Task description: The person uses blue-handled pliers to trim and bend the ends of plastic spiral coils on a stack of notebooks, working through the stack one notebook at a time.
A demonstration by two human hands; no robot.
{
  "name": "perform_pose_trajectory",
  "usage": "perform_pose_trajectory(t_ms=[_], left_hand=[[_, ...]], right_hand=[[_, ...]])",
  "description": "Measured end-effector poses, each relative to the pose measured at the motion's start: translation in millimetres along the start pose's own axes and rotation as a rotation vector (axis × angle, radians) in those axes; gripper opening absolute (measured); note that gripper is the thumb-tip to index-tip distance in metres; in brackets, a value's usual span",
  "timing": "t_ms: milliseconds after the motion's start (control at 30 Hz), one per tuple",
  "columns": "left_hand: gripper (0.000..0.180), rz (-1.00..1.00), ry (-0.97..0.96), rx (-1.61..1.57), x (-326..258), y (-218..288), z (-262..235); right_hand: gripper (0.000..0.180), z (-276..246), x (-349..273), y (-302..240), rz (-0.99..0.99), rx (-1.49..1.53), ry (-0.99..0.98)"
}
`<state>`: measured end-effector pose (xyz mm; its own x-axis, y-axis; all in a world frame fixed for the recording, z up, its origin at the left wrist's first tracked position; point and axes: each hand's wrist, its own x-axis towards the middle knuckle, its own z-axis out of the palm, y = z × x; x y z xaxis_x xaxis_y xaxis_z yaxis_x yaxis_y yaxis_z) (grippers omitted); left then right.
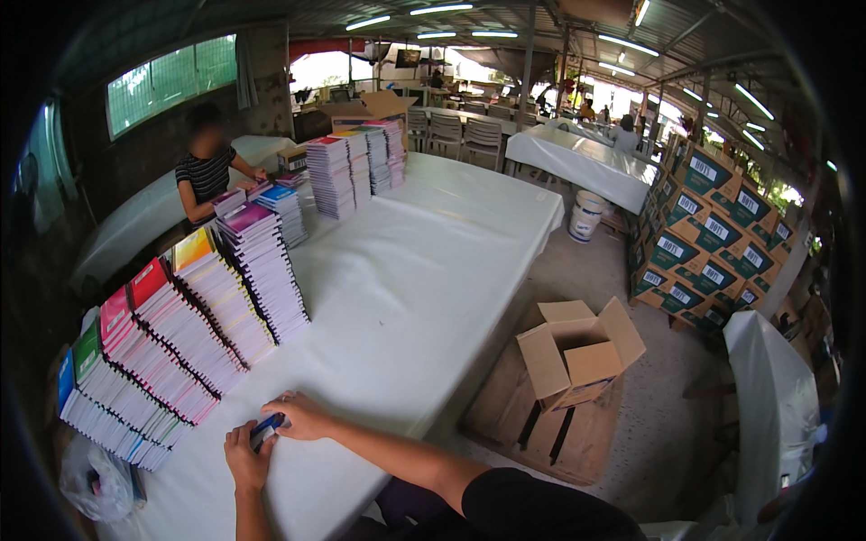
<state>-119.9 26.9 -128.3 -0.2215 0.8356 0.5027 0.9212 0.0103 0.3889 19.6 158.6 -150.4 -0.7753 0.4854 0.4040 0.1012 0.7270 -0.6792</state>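
Observation:
Close to the near edge of the table, both my hands are closed around a small blue object with a pale part (267, 427); my fingers cover much of it and I cannot make out its kind. My left hand (246, 458) grips it from the near left side. My right hand (303, 417) reaches across from the right and holds its far side. Just left of my hands stand tall stacks of notebooks (167, 352) with black bindings and blue, green, pink, red and yellow covers. A purple-topped stack (263, 261) rises beyond them.
A white sheet covers the table (406, 243). More notebook stacks (329, 176) stand farther back, by a co-worker (206, 171) across the table. An open carton (577, 356) sits on a wooden board (496, 424) at right, before piled cartons (708, 234). A plastic bag (99, 478) lies near left.

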Motion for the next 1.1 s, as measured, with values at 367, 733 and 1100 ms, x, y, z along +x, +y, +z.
perform_pose_trajectory(t_ms=[367, 733, 1100], left_hand=[[0.047, -0.092, 0.006, -0.022, -4.4, -8.5, 13.6], [0.048, -0.125, 0.091, 0.229, -37.7, 15.7, 11.5], [0.042, -0.326, 0.103, 0.124, -49.6, 60.3, 9.9]], right_hand=[[0.065, -22.4, -75.0, -1.9, -0.086, -0.187, -0.064], [0.061, -92.4, -160.8, 0.0, 0.299, -0.680, -0.094], [0.066, -81.9, -147.7, -11.0, 0.405, -0.632, -0.161]])
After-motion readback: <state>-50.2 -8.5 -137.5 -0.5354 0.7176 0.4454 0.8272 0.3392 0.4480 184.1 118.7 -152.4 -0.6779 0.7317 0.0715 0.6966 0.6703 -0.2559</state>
